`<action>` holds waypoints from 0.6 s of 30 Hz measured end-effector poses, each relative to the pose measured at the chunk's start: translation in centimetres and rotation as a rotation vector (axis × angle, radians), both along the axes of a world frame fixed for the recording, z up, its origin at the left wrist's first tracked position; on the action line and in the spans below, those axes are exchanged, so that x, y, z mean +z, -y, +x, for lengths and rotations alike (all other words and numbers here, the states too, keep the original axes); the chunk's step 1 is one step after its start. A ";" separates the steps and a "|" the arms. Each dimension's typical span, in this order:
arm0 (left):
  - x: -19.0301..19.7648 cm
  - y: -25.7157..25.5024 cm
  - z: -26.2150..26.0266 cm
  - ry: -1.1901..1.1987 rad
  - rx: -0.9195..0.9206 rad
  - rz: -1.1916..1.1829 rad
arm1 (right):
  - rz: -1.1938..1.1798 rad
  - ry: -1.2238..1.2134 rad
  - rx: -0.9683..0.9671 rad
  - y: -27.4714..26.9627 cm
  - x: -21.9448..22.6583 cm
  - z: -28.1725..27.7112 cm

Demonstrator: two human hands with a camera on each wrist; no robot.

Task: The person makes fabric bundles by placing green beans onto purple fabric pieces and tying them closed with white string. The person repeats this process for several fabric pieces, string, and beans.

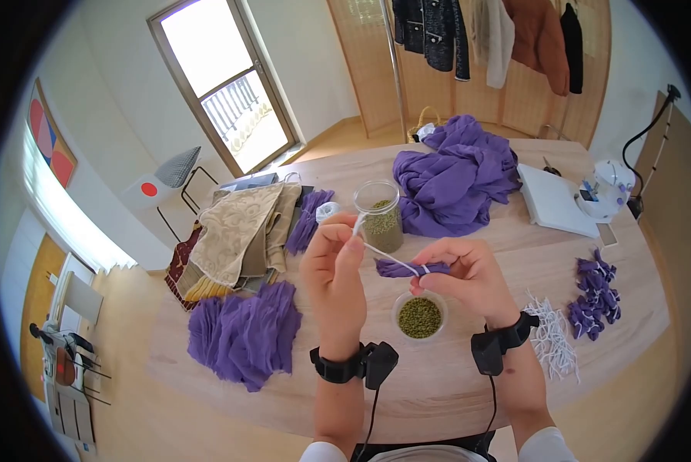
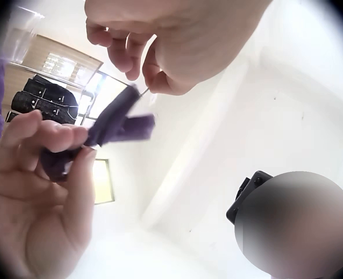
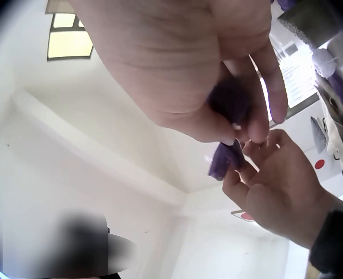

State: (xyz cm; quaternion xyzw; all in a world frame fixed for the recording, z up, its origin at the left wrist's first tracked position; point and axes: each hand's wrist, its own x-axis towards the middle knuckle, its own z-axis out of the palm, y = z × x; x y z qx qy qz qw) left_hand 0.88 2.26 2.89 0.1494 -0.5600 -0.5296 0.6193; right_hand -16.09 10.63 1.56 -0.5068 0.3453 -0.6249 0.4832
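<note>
Above the table my right hand (image 1: 468,277) pinches a small folded bundle of purple cloth (image 1: 390,269) between thumb and fingers. White string (image 1: 385,256) wraps around the bundle and runs up to my left hand (image 1: 336,277), which pinches its end between thumb and forefinger. In the left wrist view two ends of the purple bundle (image 2: 118,119) stick out past the right fingertips. The right wrist view shows purple cloth (image 3: 225,161) below the right thumb, close to the left fingers. Beneath the hands stands a clear tub of green beans (image 1: 420,317).
A taller clear jar of green beans (image 1: 384,231) and a ball of white string (image 1: 327,212) stand behind the hands. Purple cloth (image 1: 245,331) and folded fabrics (image 1: 234,227) lie left, a purple heap (image 1: 457,181) behind. Cut strings (image 1: 549,339), tied purple bundles (image 1: 594,296) and a sewing machine (image 1: 607,192) are right.
</note>
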 end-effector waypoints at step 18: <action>1.9 -4.1 -0.4 -0.100 -0.313 0.114 | -0.166 0.189 -0.543 -2.8 -0.9 -7.4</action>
